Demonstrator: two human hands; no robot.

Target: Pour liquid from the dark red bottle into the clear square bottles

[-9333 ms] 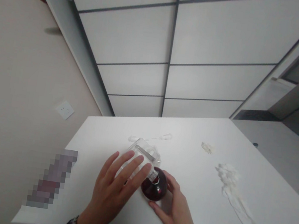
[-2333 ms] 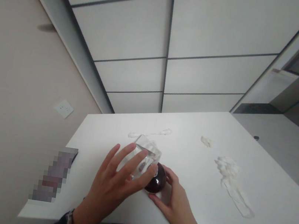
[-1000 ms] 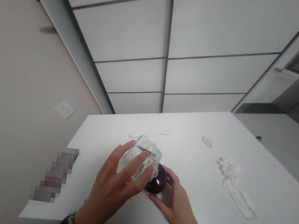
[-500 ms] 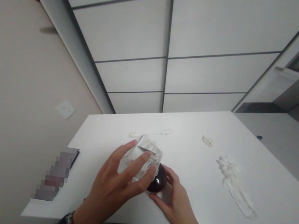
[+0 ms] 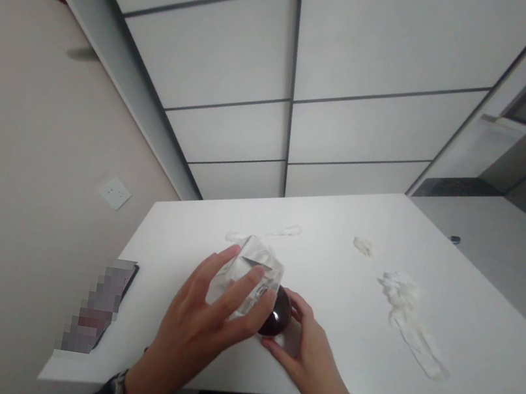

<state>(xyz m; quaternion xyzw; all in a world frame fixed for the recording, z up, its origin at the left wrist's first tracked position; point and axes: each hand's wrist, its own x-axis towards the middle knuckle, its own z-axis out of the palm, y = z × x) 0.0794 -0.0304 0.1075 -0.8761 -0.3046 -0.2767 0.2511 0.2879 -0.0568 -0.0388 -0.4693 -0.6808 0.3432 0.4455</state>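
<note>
My left hand (image 5: 202, 320), fingers spread and bent, grips a clear, angular piece of plastic packaging (image 5: 250, 254) from above. Its kind is hard to tell, since the fingers cover much of it. Right against the plastic is a dark brown, glossy, rounded object (image 5: 280, 313) whose exact kind I cannot make out. My right hand (image 5: 315, 356) curves around its right side, fingertips and thumb closed on it. Where the two objects meet is hidden behind my left fingers.
On the white table (image 5: 331, 266) lie a crumpled translucent wrapper (image 5: 410, 318) at right, a smaller crumpled piece (image 5: 363, 245) behind it and a thin clear strip (image 5: 287, 230) at the back. A flat, dark-edged item (image 5: 100, 311), blurred out, lies along the left edge.
Both hands keep nearly the same place and hold. The whole view has shifted slightly, and no object has visibly been taken up or let go.
</note>
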